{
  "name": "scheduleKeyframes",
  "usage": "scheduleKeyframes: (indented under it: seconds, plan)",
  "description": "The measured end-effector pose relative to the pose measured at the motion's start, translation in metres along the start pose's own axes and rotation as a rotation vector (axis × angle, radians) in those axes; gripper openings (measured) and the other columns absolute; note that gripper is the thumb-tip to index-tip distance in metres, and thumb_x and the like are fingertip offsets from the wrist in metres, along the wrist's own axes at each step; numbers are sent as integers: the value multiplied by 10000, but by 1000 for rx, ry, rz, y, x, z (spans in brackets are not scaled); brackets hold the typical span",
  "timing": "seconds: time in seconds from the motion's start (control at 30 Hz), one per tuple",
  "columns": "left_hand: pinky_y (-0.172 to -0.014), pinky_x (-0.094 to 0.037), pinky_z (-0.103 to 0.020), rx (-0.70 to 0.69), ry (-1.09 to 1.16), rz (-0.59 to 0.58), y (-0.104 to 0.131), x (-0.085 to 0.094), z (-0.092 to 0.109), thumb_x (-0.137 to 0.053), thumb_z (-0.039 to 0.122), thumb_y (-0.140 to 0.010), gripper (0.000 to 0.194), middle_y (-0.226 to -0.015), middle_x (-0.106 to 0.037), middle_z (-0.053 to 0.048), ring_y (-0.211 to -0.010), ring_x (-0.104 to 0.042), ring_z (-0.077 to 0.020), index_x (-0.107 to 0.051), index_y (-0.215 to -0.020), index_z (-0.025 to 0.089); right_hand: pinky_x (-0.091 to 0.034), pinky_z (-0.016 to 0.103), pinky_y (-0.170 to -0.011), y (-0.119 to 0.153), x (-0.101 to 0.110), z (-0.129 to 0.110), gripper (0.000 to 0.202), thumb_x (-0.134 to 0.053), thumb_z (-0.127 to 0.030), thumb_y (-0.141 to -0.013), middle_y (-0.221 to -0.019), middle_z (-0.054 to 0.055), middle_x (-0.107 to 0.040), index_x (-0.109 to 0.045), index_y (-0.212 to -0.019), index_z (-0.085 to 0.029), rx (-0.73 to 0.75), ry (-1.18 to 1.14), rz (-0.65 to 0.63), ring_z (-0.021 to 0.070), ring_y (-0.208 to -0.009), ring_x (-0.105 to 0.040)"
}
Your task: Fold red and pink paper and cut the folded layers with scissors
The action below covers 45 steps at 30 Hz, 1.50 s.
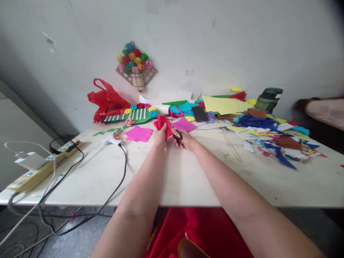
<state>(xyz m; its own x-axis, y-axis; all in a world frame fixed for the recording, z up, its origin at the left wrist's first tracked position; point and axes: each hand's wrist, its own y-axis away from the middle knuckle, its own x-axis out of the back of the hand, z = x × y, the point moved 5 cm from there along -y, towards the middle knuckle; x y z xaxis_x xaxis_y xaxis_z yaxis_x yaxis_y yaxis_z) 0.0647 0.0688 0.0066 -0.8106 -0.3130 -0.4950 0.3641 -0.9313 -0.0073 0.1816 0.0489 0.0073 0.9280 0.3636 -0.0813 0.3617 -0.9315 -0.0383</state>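
Observation:
My left hand (160, 135) grips a folded piece of red crepe-like paper or cloth (162, 124) above the middle of the table. In my right hand (186, 141) is a pair of scissors (177, 135) with black handles, its blades up against the red piece's right side. Whether the blades are apart cannot be made out. One pink sheet (139, 134) lies flat to the left of my hands. Another pink sheet (185, 124) lies just behind the scissors.
A glue gun (112, 139) with its cord and a yellow power strip (44, 166) lie left. Behind stand a red plastic bag (107, 100) and a flower-trimmed green craft piece (139, 115). Rightward are a phone (200, 114), a wooden stick (231, 146), colored scraps (282, 143) and a bottle (268, 99).

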Motion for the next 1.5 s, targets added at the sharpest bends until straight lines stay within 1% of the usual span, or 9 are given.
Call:
scheduleKeyframes:
  seconds: [0.2,0.4,0.53,0.67,0.9,1.07,1.2,1.33,1.5]
  plan:
    - [-515,-461,-200,0,-8,25,2,0,2,-673,259,-712,151,-608,-603,-21,-564,-591,-120,-578,-704,141,-236,154,-221,0,0,0,441,-618,-589,-709,-471,-53,-502,-472,-655,-177,7,10,7,56,-318,-448]
    - [-455,-408,-182,-1,-30,51,2,2,2,-670,270,-713,168,-559,-565,3,-480,-530,-90,-570,-704,136,-214,145,-222,-1,1,-1,401,-616,-548,-727,-483,-56,-501,-474,-668,-178,33,58,14,46,-314,-441]
    - [-442,-396,-179,4,-43,54,2,2,2,-664,281,-717,175,-551,-563,3,-475,-527,-90,-567,-712,135,-206,145,-218,-1,0,-1,374,-620,-520,-737,-479,-64,-495,-472,-680,-181,26,73,30,46,-312,-441]
    - [-422,-388,-183,19,-60,74,4,3,3,-675,294,-706,190,-535,-557,2,-454,-521,-93,-568,-703,137,-219,143,-218,-1,0,0,365,-648,-502,-718,-489,-63,-503,-479,-690,-179,33,70,32,49,-317,-452]
    - [-510,-462,-198,14,3,-9,4,-1,2,-666,266,-717,153,-640,-629,-40,-569,-604,-125,-596,-732,130,-232,147,-224,1,0,-1,401,-625,-552,-719,-494,-53,-525,-472,-698,-182,33,-5,-22,57,-325,-466]
    - [-520,-475,-202,6,7,-76,2,-3,-1,-672,286,-709,179,-676,-649,-50,-603,-618,-134,-604,-758,128,-233,153,-233,-1,1,0,420,-606,-584,-723,-503,-35,-537,-480,-711,-184,47,-3,-31,70,-342,-481]
    - [-517,-470,-199,6,-15,-67,0,-3,-3,-678,300,-700,188,-653,-645,-48,-589,-611,-130,-608,-740,130,-233,162,-240,-1,1,-2,390,-601,-574,-736,-507,-27,-531,-492,-731,-200,63,-1,-19,82,-350,-481]
    - [-544,-470,-222,-13,21,-88,-2,-4,-5,-697,317,-668,231,-659,-642,-47,-564,-600,-128,-606,-742,118,-237,164,-251,0,1,-4,373,-588,-568,-752,-518,-20,-525,-495,-717,-208,77,23,-3,80,-356,-475]
    - [-548,-454,-228,-18,11,-81,-2,-4,-6,-706,345,-644,267,-648,-630,-38,-544,-585,-122,-601,-741,119,-240,154,-245,-1,2,-4,404,-623,-587,-706,-501,-38,-516,-492,-724,-205,102,20,8,70,-345,-462]
